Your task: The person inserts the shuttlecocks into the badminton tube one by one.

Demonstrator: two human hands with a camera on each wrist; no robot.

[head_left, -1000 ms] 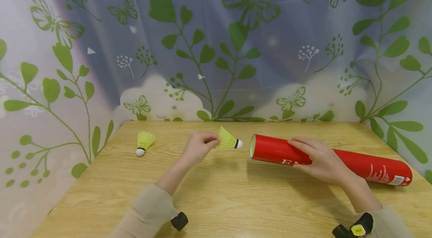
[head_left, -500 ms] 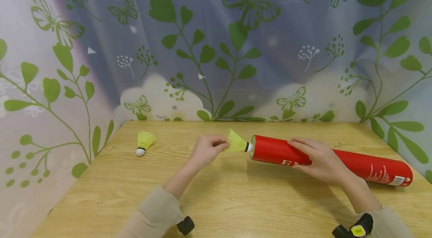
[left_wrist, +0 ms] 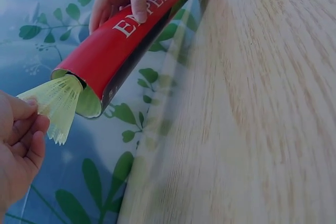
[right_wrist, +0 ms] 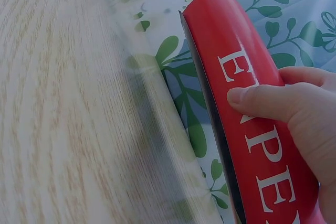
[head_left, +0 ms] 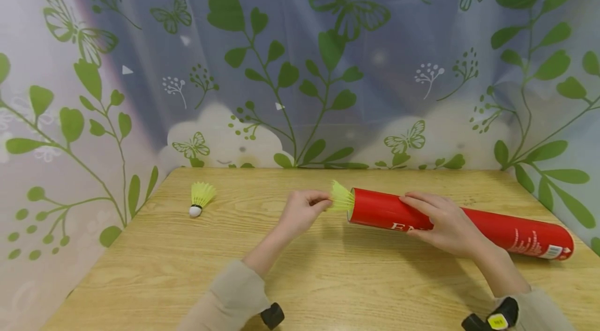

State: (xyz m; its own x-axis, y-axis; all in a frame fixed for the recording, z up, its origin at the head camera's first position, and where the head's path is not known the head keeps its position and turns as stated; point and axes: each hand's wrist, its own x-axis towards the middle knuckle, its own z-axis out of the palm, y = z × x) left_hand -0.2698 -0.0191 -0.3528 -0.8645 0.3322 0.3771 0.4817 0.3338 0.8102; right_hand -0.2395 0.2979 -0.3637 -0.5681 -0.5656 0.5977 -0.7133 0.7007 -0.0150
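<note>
My left hand (head_left: 304,212) pinches a yellow shuttlecock (head_left: 341,199) by the edge of its skirt. Its cork end is inside the mouth of a red tube (head_left: 379,208), while most of the skirt sticks out, as the left wrist view also shows. Around the tube's middle, my right hand (head_left: 447,224) grips with the thumb on the near side, over the white lettering (right_wrist: 257,135). The tube's mouth faces left and is raised off the table; its far right end is low, by the wood. A second yellow shuttlecock (head_left: 202,197) lies at the left, white cork toward me.
The wooden table (head_left: 328,279) spans the view under both hands. Behind it hangs a curtain (head_left: 290,60) printed with green leaves and butterflies, right along the back edge. Black wrist cameras sit at both sleeves.
My left hand has moved right with the shuttlecock, and its cork has gone from outside the tube to inside the mouth. The right hand and tube have stayed in place.
</note>
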